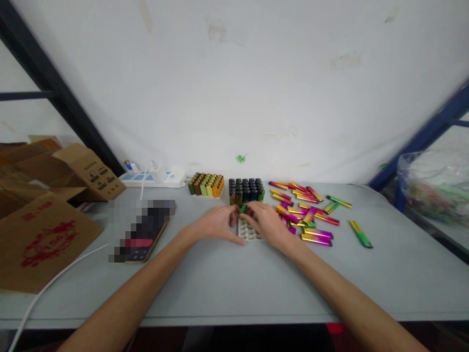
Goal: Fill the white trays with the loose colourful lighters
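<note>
My right hand (268, 224) reaches over a white tray with rows of holes (247, 232), its fingers closed on a shiny green lighter-like tube (242, 209). On the tray's left side is my left hand (220, 224), thumb stretched out from the curled fingers, whose tips are close to the same tube. Whether they touch it cannot be made out. Upright dark-topped tubes (246, 188) fill the back rows of this tray. Right of it, many loose two-tone metallic tubes (317, 233) lie in a scattered pile, in red, yellow, purple and green.
A second block of upright gold-topped tubes (207, 185) stands back left. Further left are a phone (146, 230), a white power strip (172, 178), a white cable (62, 270) and open cardboard boxes (51, 239). A clear plastic bag (436, 190) sits at the right.
</note>
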`<control>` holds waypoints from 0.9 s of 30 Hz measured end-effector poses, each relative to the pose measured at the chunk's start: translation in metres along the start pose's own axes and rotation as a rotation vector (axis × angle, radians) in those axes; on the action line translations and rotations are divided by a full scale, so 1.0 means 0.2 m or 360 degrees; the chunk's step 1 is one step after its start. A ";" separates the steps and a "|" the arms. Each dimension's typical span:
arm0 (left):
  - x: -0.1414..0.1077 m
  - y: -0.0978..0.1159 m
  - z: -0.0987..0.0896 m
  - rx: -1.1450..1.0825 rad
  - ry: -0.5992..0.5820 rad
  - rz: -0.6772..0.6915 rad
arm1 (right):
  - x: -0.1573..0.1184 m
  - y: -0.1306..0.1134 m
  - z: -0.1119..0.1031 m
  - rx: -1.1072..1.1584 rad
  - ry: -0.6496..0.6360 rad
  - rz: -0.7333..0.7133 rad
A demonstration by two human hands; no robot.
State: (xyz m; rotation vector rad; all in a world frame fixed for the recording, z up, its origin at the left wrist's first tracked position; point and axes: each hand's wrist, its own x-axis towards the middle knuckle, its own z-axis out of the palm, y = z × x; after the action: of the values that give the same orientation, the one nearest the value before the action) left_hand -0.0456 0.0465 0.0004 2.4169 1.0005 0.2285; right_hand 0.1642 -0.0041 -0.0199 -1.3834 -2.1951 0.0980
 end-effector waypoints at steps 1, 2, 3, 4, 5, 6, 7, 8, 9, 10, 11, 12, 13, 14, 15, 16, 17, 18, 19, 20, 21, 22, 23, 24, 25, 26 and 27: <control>0.00 0.00 0.00 0.0004 -0.0001 -0.0005 | 0.00 -0.01 0.01 -0.0037 -0.0030 0.0001; 0.00 0.00 -0.01 0.0003 -0.0004 -0.0009 | 0.00 -0.01 0.01 -0.0068 -0.0041 -0.0005; 0.00 0.00 -0.01 -0.0004 -0.0008 -0.0011 | -0.01 -0.01 0.00 -0.0082 -0.0024 -0.0013; 0.00 0.00 -0.01 -0.0012 -0.0015 -0.0012 | -0.01 0.00 -0.02 -0.0078 0.0017 -0.0020; 0.00 0.00 -0.01 -0.0022 -0.0022 -0.0013 | -0.02 0.01 -0.04 -0.0057 0.0069 -0.0021; 0.00 0.00 -0.02 -0.0032 -0.0030 -0.0013 | -0.03 0.03 -0.08 -0.0025 0.0118 -0.0013; 0.00 0.00 -0.02 -0.0046 -0.0038 -0.0014 | -0.04 0.05 -0.12 0.0014 0.0147 0.0006; -0.01 0.00 -0.02 -0.0061 -0.0046 -0.0017 | -0.06 0.09 -0.18 0.0049 0.0153 0.0030; -0.01 0.01 -0.02 -0.0076 -0.0055 -0.0021 | -0.08 0.13 -0.23 0.0069 0.0128 0.0055; -0.01 0.01 -0.02 -0.0088 -0.0063 -0.0028 | -0.10 0.17 -0.30 0.0084 0.0069 0.0084; -0.01 0.01 -0.03 -0.0094 -0.0068 -0.0037 | -0.14 0.22 -0.36 0.0085 0.0019 0.0106; -0.01 0.01 -0.03 -0.0090 -0.0074 -0.0047 | -0.18 0.27 -0.41 0.0080 -0.0040 0.0144; -0.01 0.01 -0.03 -0.0081 -0.0078 -0.0056 | -0.22 0.32 -0.47 0.0082 -0.0130 0.0185; -0.01 0.02 -0.03 -0.0070 -0.0081 -0.0062 | -0.27 0.37 -0.51 0.0076 -0.0197 0.0219; -0.01 0.02 -0.03 -0.0062 -0.0083 -0.0067 | -0.32 0.41 -0.55 0.0054 -0.0236 0.0253; -0.01 0.02 -0.03 -0.0059 -0.0084 -0.0069 | -0.37 0.45 -0.58 0.0016 -0.0241 0.0296; -0.01 0.02 -0.03 -0.0060 -0.0084 -0.0067 | -0.41 0.49 -0.61 -0.0010 -0.0249 0.0337; -0.01 0.02 -0.03 -0.0064 -0.0083 -0.0064 | -0.44 0.52 -0.62 -0.0024 -0.0261 0.0373; -0.01 0.02 -0.03 -0.0068 -0.0082 -0.0060 | -0.47 0.55 -0.64 -0.0031 -0.0276 0.0399; -0.01 0.02 -0.03 -0.0070 -0.0082 -0.0058 | -0.49 0.56 -0.64 -0.0027 -0.0304 0.0413; -0.01 0.02 -0.03 -0.0068 -0.0080 -0.0058 | -0.51 0.58 -0.65 -0.0016 -0.0340 0.0421; -0.01 0.02 -0.03 -0.0065 -0.0079 -0.0059 | -0.51 0.58 -0.65 0.0000 -0.0379 0.0425; -0.01 0.02 -0.03 -0.0064 -0.0080 -0.0062 | -0.51 0.58 -0.66 0.0021 -0.0421 0.0432; -0.01 0.02 -0.03 -0.0064 -0.0078 -0.0066 | -0.50 0.58 -0.66 0.0052 -0.0463 0.0442; -0.01 0.02 -0.03 -0.0067 -0.0077 -0.0068 | -0.50 0.58 -0.65 0.0087 -0.0495 0.0453; -0.01 0.01 -0.03 -0.0071 -0.0075 -0.0068 | -0.49 0.57 -0.65 0.0118 -0.0519 0.0465; -0.01 0.01 -0.03 -0.0075 -0.0073 -0.0068 | -0.48 0.57 -0.65 0.0140 -0.0532 0.0480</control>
State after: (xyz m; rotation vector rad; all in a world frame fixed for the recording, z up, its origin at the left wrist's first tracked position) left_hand -0.0474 0.0457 0.0067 2.3452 1.0140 0.1787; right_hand 0.3501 -0.0600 0.0142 -1.7397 -2.1883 0.5650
